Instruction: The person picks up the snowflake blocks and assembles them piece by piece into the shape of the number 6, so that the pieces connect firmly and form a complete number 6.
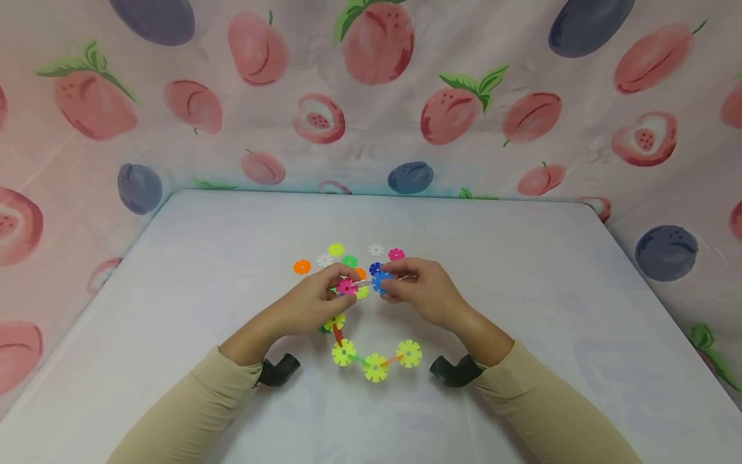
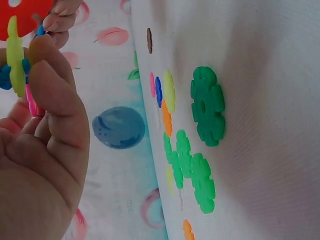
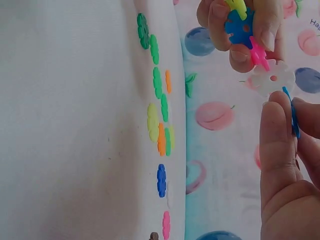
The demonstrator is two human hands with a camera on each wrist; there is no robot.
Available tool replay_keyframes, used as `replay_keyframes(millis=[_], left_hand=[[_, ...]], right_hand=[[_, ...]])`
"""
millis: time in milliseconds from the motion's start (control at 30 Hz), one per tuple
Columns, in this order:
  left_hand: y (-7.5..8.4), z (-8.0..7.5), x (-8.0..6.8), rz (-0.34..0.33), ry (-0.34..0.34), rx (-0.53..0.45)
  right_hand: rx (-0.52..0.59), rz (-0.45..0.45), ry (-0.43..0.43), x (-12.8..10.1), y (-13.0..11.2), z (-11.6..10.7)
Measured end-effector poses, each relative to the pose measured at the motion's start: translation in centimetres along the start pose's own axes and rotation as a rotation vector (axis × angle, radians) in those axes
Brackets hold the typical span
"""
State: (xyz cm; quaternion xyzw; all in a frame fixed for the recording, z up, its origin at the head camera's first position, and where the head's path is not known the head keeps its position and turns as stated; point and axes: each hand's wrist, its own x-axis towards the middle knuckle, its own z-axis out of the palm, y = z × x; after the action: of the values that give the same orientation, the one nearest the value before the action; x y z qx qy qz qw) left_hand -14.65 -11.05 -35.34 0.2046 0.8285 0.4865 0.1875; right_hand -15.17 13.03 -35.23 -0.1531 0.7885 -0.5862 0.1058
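Note:
Both hands meet over the middle of the table, joined by a string of notched plastic snowflake discs. My left hand (image 1: 310,299) pinches the string near a pink disc (image 1: 346,287). My right hand (image 1: 431,290) holds a blue disc (image 1: 380,282) between thumb and fingers. In the right wrist view, a white disc (image 3: 272,80) sits between the pink one and this blue disc (image 3: 293,114), whose edge meets the white rim. From my left hand the string curves toward me through a red disc (image 1: 339,335) to several yellow discs (image 1: 375,368).
Beyond the hands, loose discs lie on the white table (image 1: 522,270), among them an orange disc (image 1: 302,267), a yellow disc (image 1: 336,249) and a dark blue disc (image 1: 375,269). A dark green disc (image 2: 207,106) shows in the left wrist view. Fruit-print cloth (image 1: 371,129) hangs behind.

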Motion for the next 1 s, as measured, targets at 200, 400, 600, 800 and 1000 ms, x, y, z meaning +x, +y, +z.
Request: replay_keyframes(millis=[200,400,600,800,1000], left_hand=[[0.11,0.18,-0.03,-0.001,0.039,0.026],[0.07,0.25,0.02,0.003,0.065,0.07],[0.13,0.19,0.08,0.006,0.043,0.127],[0.37,0.25,-0.03,0.012,0.031,0.142],[0.34,0.38,0.01,0.037,0.103,0.167]], right_hand=[[-0.001,0.008,-0.003,0.01,-0.01,0.14],[-0.016,-0.005,-0.019,-0.14,-0.25,0.29],[-0.038,-0.018,-0.03,-0.21,-0.29,0.41],[-0.065,-0.038,-0.029,-0.22,-0.46,0.46],[-0.051,0.005,0.002,-0.23,-0.55,0.86]])
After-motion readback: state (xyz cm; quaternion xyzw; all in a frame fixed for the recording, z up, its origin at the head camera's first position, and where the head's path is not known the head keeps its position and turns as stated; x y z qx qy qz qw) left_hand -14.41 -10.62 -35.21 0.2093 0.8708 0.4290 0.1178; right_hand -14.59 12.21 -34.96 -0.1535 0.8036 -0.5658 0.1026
